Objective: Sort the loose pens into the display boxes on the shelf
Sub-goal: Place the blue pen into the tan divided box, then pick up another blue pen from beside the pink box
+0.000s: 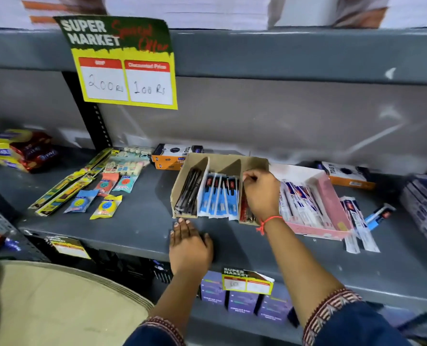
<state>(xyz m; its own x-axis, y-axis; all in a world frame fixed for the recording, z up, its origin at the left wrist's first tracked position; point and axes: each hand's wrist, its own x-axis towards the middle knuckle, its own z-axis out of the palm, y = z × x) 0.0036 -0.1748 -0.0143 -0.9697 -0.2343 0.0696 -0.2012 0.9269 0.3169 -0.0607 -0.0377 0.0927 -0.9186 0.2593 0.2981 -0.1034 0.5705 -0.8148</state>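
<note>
A brown cardboard display box (197,161) with three slots stands on the grey shelf (142,226). Its left slot holds black pens (188,194), the middle slot blue-packed pens (219,198), the right slot red pens (245,211). My right hand (261,193) reaches into the right slot, fingers pinched on the red pens. My left hand (188,243) lies flat on the shelf just in front of the box, holding nothing. To the right, a pink display box (332,203) holds white-packed pens (299,203). Loose pens (362,226) lie on the shelf beside it.
Eraser and pencil packs (105,186) lie to the left of the boxes. Orange-and-black cartons (175,156) stand behind the brown box, another (349,174) at the right. A yellow price sign (125,63) hangs from the upper shelf. Purple boxes (242,300) fill the shelf below.
</note>
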